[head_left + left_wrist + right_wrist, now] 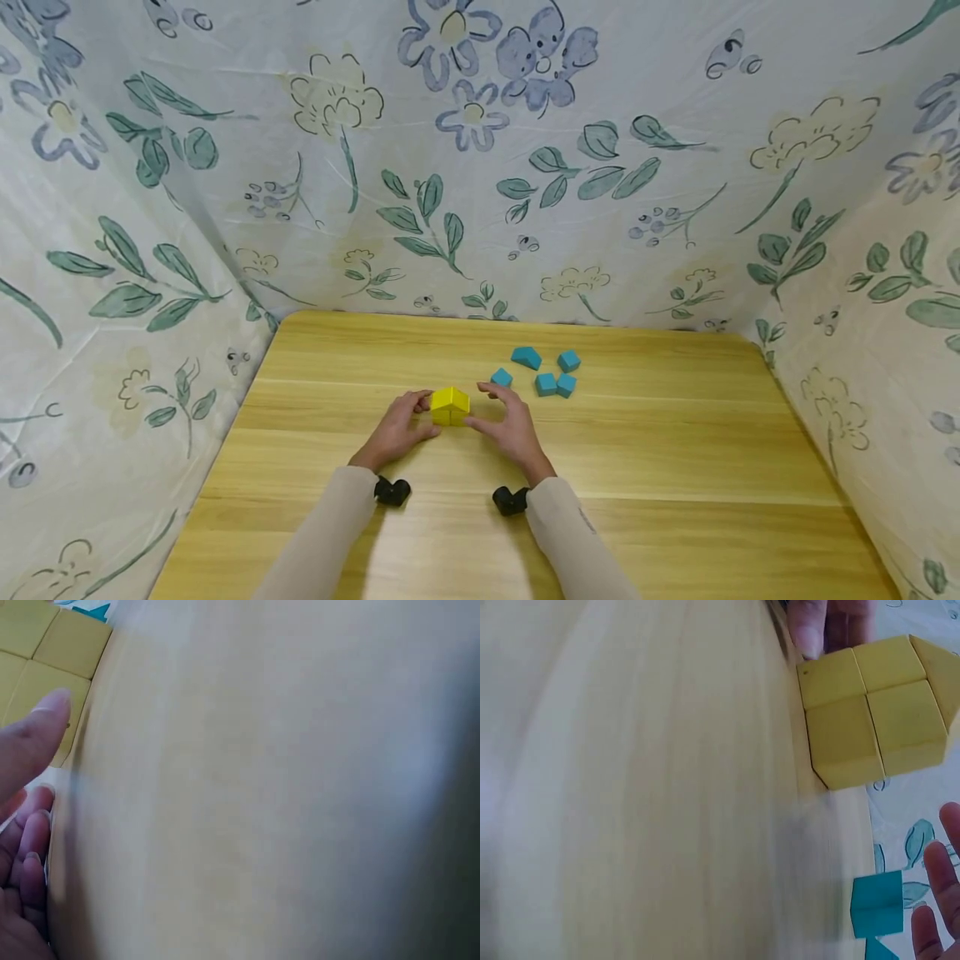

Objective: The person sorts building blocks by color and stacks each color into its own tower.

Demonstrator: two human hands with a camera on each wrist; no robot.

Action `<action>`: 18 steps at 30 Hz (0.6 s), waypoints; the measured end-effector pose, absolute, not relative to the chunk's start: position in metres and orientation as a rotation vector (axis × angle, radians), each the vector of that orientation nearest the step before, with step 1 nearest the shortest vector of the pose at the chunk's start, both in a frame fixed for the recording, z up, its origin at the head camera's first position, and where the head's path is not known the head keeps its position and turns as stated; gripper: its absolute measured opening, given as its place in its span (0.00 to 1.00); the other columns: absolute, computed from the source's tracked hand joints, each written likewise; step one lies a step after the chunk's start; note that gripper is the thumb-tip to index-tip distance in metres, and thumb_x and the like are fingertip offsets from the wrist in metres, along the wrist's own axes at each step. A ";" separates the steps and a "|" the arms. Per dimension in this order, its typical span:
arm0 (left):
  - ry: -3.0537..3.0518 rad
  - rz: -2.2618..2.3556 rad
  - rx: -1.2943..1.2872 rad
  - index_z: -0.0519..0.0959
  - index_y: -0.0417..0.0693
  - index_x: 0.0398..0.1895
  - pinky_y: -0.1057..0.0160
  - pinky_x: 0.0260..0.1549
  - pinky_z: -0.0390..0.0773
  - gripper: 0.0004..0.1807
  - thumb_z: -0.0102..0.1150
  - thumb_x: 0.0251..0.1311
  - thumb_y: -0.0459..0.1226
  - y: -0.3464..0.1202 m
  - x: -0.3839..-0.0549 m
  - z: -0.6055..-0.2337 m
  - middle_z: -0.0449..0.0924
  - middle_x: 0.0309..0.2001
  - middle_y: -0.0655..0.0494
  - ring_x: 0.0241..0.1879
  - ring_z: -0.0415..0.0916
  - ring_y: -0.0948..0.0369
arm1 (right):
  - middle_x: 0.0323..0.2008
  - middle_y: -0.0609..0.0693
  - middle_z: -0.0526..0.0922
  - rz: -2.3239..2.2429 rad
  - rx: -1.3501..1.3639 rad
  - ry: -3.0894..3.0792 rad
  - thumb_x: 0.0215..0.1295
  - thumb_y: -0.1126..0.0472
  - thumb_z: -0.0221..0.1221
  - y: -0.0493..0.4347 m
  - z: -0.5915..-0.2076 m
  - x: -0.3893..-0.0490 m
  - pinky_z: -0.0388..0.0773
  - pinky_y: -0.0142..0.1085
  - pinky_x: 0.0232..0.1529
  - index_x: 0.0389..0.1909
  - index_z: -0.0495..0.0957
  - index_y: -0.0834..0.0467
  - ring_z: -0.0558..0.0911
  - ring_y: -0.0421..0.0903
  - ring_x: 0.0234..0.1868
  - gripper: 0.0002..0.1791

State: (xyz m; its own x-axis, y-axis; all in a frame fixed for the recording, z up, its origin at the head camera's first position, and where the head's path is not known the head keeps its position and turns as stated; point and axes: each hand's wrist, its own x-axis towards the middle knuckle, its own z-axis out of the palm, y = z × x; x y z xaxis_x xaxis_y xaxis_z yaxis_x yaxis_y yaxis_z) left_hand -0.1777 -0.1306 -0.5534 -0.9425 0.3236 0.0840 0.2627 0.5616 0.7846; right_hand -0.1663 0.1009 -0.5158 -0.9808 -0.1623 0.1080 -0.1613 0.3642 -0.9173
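A small stack of yellow blocks (450, 407), square blocks in two rows under a peaked top, stands on the table between the hands. At its left is my left hand (397, 429), with the thumb by the near corner and the other fingers loosely bent; contact is unclear. In the left wrist view, the thumb (46, 724) overlaps a yellow block face. On the opposite side, my right hand (510, 423) is spread, holding nothing. Its fingers (943, 881) stand apart from the yellow stack (874, 712) in the right wrist view.
Several blue blocks lie beyond the right hand: a slanted-sided one (527, 357), a nearby block (501, 378), and cubes such as this cube (569, 361). The wooden table (675, 433) meets floral cloth (465, 233) at the back and sides.
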 end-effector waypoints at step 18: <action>2.588 1.457 0.367 0.76 0.40 0.50 0.58 0.44 0.75 0.20 0.65 0.60 0.43 -0.106 -0.087 -0.539 0.78 0.43 0.54 0.42 0.74 0.58 | 0.54 0.65 0.75 -1.842 -0.136 2.658 0.55 0.69 0.68 0.163 -0.520 -0.135 0.64 0.58 0.55 0.60 0.71 0.67 0.72 0.64 0.53 0.30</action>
